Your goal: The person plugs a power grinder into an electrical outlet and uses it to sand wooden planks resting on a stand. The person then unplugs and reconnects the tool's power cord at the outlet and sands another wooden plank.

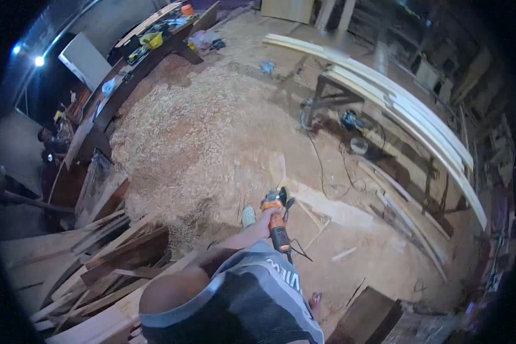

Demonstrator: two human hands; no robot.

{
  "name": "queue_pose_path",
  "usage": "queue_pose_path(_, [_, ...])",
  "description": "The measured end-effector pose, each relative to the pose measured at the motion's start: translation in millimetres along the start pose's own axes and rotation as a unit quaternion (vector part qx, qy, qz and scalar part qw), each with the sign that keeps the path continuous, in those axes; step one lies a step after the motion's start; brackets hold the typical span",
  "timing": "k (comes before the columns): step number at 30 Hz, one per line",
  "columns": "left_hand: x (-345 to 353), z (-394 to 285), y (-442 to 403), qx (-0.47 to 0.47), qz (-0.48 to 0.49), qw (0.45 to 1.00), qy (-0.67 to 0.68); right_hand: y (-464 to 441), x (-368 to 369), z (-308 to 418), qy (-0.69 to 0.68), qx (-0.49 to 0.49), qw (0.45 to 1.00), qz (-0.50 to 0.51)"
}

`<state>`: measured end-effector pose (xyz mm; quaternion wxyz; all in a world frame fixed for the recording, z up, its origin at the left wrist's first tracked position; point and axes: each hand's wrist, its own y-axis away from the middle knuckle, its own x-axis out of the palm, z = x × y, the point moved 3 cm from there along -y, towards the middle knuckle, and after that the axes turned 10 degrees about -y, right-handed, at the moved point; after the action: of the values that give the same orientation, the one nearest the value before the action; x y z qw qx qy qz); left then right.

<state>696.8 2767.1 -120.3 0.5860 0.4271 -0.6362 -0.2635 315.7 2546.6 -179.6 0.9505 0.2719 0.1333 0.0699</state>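
My left hand [264, 225] is closed around the body of an orange and black angle grinder [278, 221]. The grinder's head points away from me, and its dark cord trails off beside the tool. Below it lies a pale board [332, 209] on the dusty floor, with thin wood offcuts [318, 226] around it. A light green shoe [248, 216] shows just past my hand. Beside my shirt [258, 292], a small patch of skin, perhaps part of my right hand [316, 301], peeks out; its fingers are too unclear to read.
Long pale boards [395, 100] rest on a bench at right, with a power tool [352, 120] and cords beneath. Wood shavings [178, 126] cover the floor at left. Scrap lumber [114, 258] is piled lower left. A cluttered workbench [149, 54] stands behind; a person [51, 143] is at far left.
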Motion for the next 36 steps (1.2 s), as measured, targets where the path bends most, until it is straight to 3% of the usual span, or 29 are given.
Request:
queue_pose_path(2, [-33,-31,-12,0.083,-0.033,0.996,0.020,-17,115,2,-0.004,0.006,0.992,0.126])
queue_pose_path(4, [-52,-78,-10,0.155,-0.030,0.985,0.072,-13,234,46,-0.001,-0.046,0.967,0.250])
queue_pose_path(6, [-91,-125,1,0.193,-0.021,0.970,0.145,35,352,140,0.081,-0.343,0.864,0.360])
queue_pose_path(9, [-110,-193,34,0.256,-0.038,0.945,0.199,38,455,208,0.080,-0.416,0.805,0.415])
queue_pose_path(11, [-136,-230,22,0.296,-0.063,0.919,0.251,39,502,250,0.165,-0.522,0.741,0.389])
queue_pose_path(12, [-155,-250,24,0.327,-0.076,0.903,0.270,30,525,257,0.180,-0.453,0.780,0.392])
queue_pose_path(13, [-161,-266,39,0.291,-0.023,0.912,0.288,12,546,258,0.200,-0.383,0.814,0.388])
queue_pose_path(15, [-170,-284,47,0.371,-0.087,0.873,0.306,-54,573,245,0.178,-0.318,0.852,0.376])
queue_pose_path(16, [-185,-302,44,0.419,-0.124,0.842,0.317,-66,604,243,0.186,-0.322,0.846,0.383])
queue_pose_path(17, [-212,-308,31,0.455,-0.148,0.816,0.324,-88,630,237,0.201,-0.254,0.872,0.366])
queue_pose_path(19, [-240,-339,22,0.437,-0.125,0.798,0.395,-130,697,218,0.185,-0.163,0.913,0.324])
queue_pose_path(21, [-269,-358,7,0.434,-0.138,0.760,0.464,-76,760,261,0.339,-0.281,0.816,0.374])
queue_pose_path(22, [-272,-379,5,0.427,-0.134,0.768,0.458,-94,805,249,0.315,-0.267,0.823,0.391])
queue_pose_path(23, [-272,-386,10,0.419,-0.183,0.741,0.491,-106,843,234,0.294,-0.251,0.827,0.409])
queue_pose_path(27, [-249,-429,24,0.360,-0.302,0.657,0.589,-50,997,261,0.403,-0.232,0.750,0.471])
queue_pose_path(32, [-233,-493,8,0.362,-0.307,0.637,0.607,36,1154,270,0.370,-0.148,0.741,0.540])
queue_pose_path(36, [-251,-559,-40,0.355,-0.278,0.601,0.660,121,1282,261,0.372,-0.229,0.689,0.578])
